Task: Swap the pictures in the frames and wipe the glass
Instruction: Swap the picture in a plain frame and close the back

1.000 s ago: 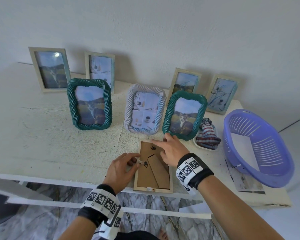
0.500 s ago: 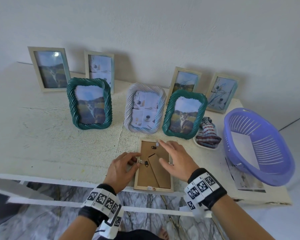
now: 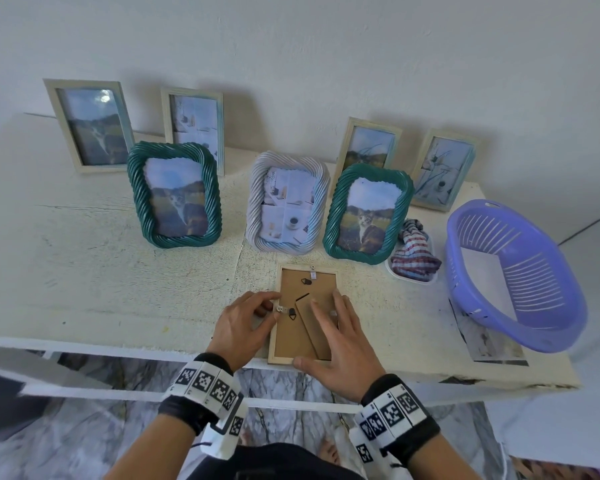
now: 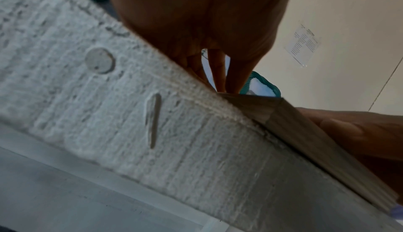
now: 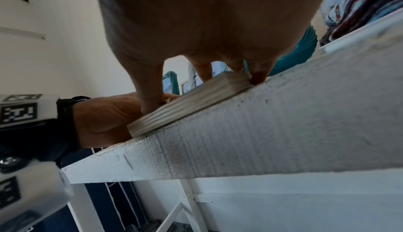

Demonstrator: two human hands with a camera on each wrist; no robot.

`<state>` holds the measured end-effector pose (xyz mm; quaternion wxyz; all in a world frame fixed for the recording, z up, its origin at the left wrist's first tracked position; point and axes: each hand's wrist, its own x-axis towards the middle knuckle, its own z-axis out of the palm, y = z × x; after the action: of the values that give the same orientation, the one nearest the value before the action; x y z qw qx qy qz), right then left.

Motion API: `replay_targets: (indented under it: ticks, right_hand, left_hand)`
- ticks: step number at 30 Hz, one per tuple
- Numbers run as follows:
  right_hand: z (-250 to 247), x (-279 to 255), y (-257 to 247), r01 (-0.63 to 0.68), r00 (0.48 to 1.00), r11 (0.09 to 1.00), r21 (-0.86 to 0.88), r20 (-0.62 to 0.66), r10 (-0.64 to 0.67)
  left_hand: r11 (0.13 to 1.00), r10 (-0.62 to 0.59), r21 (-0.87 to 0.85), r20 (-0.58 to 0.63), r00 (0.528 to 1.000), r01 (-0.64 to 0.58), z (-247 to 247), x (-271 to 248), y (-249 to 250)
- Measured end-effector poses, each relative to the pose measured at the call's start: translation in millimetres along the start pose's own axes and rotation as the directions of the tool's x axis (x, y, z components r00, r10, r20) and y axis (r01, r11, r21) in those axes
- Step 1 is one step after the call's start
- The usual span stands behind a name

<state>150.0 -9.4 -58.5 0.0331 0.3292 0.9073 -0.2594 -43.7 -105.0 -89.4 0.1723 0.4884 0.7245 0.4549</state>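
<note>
A small wooden picture frame lies face down at the table's front edge, its brown backing and folded stand facing up. My left hand pinches a small metal clip on the frame's left edge. My right hand lies flat over the right half of the backing, fingers straight, thumb at the near edge. In the right wrist view the frame's ribbed side shows under my right fingers. The left wrist view shows the frame's corner past my left fingers. A striped cloth sits to the right.
Two green twisted frames and a white twisted one stand just behind. Several pale wooden frames lean on the wall. A purple basket lies at the right over a loose photo.
My right hand has drawn back from the frame's top edge and now lies flat on the right side of the backing. My left hand has stayed at the clip.
</note>
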Motion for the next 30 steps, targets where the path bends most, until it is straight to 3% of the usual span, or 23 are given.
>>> replay_targets:
  ticks: [25, 30]
  right_hand:
    - [14, 0, -10, -0.040, 0.993, 0.986, 0.161, -0.107, 0.058]
    - [3, -2, -4, -0.052, 0.988, 0.932, 0.360, -0.120, 0.101]
  left_hand:
    - [0.994, -0.005, 0.111, 0.006, 1.000, 0.005, 5, -5, 5]
    - [0.987, -0.131, -0.094, 0.025, 0.991, 0.133, 0, -6, 21]
